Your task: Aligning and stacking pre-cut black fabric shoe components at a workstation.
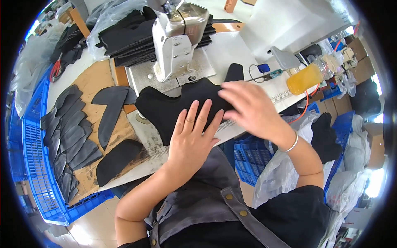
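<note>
"What stood at the far left?"

"A blue plastic lattice crate [38, 161], against the white table [219, 47]. Red-handled scissors [56, 71] lay farther back, near its rim."

"And next along?"

"Dark grey leaf-shaped pieces [72, 136] overlapped in rows on a flat brown board [93, 78]. Right of them lay a long, pointed dark grey strip [111, 120], and nearer the person, a black half-oval piece [118, 161]."

"Behind those?"

"A stack of black cut sheets [128, 41], partly hidden by a white and silver metal sewing machine [171, 58]."

"Where was the piece being handled?"

"That broad, flat black piece with a wavy edge [159, 109] lay just in front of the machine, beneath the hands."

"How were they set?"

"The left hand [192, 134] rested flat on it, fingers spread, gripping nothing. The right hand [250, 107] was at its right end, fingers slightly bent; I couldn't tell whether they pinched the edge."

"And farther right?"

"A small tapered black piece [234, 72] lay behind the right hand, then a thin tool with a teal handle [273, 75], and last a clear bottle of yellow liquid [306, 78]."
</note>
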A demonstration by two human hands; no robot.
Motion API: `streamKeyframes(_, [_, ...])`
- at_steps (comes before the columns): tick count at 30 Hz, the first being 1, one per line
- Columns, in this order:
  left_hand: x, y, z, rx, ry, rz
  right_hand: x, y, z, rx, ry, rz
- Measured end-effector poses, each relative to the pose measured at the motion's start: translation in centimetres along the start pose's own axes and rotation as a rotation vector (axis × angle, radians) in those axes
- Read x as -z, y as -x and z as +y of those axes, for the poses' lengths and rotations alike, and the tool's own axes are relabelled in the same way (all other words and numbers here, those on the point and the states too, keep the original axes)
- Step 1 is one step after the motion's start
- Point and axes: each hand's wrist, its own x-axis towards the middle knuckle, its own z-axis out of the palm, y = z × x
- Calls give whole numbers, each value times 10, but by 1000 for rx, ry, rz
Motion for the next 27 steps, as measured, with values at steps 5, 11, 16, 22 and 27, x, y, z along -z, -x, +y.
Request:
streamKeyframes(5, [6,11,-12,-16,-73,-31,-21,3,5,166,42,-147])
streamKeyframes(11, [33,24,-34,-8,-263,-42,-6,-9,33,570,185,60])
streamKeyframes(16, [73,5,-35,-116,-305,114,31,-35,7,695,377,341])
streamKeyframes(22, [155,23,-46,-98,-328,209,54,-54,-30,768,301,616])
streamKeyframes(27, [193,47,-59,105,-153,-41,39,-40,-30,714,230,561])
